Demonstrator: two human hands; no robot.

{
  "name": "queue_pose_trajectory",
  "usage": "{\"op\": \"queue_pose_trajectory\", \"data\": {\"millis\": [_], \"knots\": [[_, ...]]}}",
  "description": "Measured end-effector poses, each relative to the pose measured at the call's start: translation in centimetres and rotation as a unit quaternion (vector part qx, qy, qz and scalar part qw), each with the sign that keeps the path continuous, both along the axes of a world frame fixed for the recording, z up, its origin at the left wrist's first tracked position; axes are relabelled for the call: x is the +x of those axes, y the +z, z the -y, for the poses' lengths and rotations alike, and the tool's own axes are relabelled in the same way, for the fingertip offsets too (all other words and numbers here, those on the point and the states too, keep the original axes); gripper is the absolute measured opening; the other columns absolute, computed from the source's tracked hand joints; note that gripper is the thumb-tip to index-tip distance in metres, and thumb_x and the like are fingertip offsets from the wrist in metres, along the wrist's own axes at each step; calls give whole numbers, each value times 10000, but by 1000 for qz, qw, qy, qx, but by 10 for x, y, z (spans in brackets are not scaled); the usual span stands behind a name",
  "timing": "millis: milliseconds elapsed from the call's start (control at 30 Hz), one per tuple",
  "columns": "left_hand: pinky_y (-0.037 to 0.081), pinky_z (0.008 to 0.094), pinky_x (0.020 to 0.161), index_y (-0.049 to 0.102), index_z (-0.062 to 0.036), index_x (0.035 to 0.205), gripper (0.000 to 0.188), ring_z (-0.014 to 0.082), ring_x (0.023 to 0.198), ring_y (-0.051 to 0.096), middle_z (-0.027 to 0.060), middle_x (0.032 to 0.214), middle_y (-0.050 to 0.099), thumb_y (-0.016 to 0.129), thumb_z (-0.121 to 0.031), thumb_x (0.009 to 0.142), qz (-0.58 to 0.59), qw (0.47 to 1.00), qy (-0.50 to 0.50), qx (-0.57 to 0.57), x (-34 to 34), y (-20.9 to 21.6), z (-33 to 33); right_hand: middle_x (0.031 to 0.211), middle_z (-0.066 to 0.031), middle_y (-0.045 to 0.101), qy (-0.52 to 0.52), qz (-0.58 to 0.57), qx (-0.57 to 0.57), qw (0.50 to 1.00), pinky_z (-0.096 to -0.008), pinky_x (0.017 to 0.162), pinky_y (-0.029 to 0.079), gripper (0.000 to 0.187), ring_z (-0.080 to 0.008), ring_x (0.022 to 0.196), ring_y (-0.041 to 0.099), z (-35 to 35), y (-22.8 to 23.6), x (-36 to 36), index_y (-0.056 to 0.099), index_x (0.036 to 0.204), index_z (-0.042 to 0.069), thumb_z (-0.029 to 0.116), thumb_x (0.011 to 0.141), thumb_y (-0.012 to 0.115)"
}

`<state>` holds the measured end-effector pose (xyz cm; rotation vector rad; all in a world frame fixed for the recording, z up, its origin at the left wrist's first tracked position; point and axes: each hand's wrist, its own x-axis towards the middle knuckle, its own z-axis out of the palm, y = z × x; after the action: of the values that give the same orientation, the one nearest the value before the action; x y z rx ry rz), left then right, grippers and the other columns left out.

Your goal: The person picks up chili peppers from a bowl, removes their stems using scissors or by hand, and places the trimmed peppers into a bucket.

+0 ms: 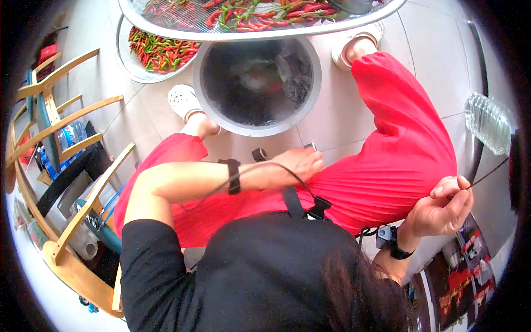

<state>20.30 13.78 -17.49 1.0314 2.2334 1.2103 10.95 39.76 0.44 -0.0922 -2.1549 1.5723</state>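
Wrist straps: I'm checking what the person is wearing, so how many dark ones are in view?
2. The left strap is at the wrist of the left hand; the right strap is at the wrist of the right hand. Others could be hidden.

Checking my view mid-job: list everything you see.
Mesh tray: one, grey, top
Peppers: many, red and green, tray and basin
Basin: one, silvery, upper left
Bucket: one, grey, top centre
Wooden furniture: count unclear, tan, left
Container: one, clear, right
Printed items: several, red and dark, lower right
Cable: count unclear, black, lap and right
Floor tiles: several, pale, beneath
Shoes: two, white, flanking bucket
Trousers: one pair, red, centre
Shirt: one, black, lower centre
Wristbands: two, black, wrists
Left fingers: one set, bare, over trousers
Right fingers: one set, bare, pinching cable
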Motion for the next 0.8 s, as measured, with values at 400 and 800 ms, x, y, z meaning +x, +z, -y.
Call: {"op": "queue_pose_trajectory", "data": {"millis": [400,800], "knots": [[540,388,701,565,-57,899,150,288,876,639,107,878,579,630,-83,767,-144,945,140,-257,-105,86,114,748,-21,532,99,77,-136,983,-215,572,395,265,-90,646,483,42,31,-41,612,1125,-13,217,1089,484],[553,457,703,705,-80,908,194,339,803,705,136,827,704,741,-262,851,-185,849,388,-306,-228,165,203,766,-12,559,229,154,-181,944,-198,579,376,258,-72,653,494,122,87,-109,645,1111,-13,222,1060,549]]}}
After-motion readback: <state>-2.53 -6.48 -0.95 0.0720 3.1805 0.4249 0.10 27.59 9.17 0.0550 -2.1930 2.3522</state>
